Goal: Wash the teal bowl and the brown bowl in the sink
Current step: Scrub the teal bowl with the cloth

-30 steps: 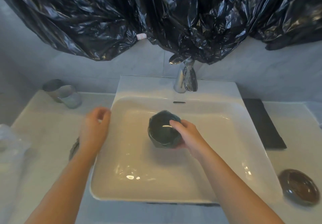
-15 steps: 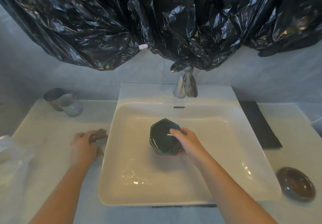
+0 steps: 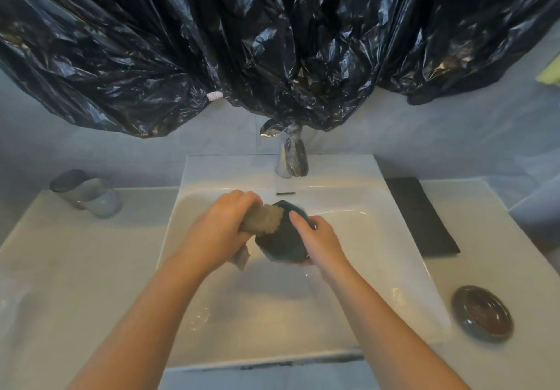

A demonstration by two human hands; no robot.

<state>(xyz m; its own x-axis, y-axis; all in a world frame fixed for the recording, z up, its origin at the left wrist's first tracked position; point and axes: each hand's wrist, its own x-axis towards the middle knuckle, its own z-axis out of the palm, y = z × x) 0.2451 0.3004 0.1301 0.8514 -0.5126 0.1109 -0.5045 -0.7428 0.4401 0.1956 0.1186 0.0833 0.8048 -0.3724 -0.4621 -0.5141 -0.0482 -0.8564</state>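
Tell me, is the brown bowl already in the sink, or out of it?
Out. The brown bowl stands on the counter, to the right of the sink and outside its rim.

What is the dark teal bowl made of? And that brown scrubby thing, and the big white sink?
Dark teal faceted bowl: probably glazed ceramic, judging by its hard, flat, angled sides, though blur leaves this unsure.
Tan-brown scrubbing cloth: coarse fibrous fabric or sponge cloth. It looks rough and matte, and its end hangs limp.
White sink: glossy ceramic or porcelain, smooth with bright reflections.
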